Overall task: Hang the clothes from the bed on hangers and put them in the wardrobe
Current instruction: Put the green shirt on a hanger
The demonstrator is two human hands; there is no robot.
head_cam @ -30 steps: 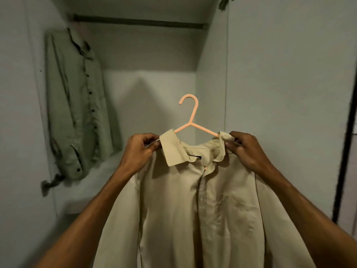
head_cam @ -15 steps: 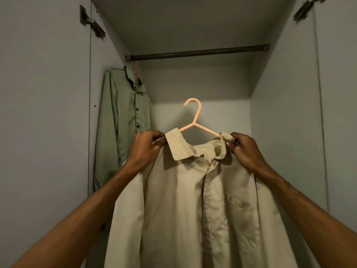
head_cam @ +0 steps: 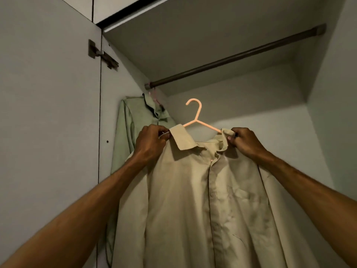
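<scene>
Beige button-up cotton shirt (head_cam: 202, 200) hides the peach plastic hanger (head_cam: 195, 115) arms; left hand (head_cam: 149, 143) and right hand (head_cam: 246, 142) each grip clenched on its shoulders.

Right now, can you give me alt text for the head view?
Both hands, left and right, hold a beige button-up shirt on a peach plastic hanger below the dark wardrobe rail. A green shirt hangs at the rail's left end.

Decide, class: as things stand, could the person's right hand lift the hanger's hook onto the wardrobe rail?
Probably yes. The hook is bare and nothing lies between it and the rail above. The only hanging shirt, the green one, sits at the rail's far left end.
</scene>
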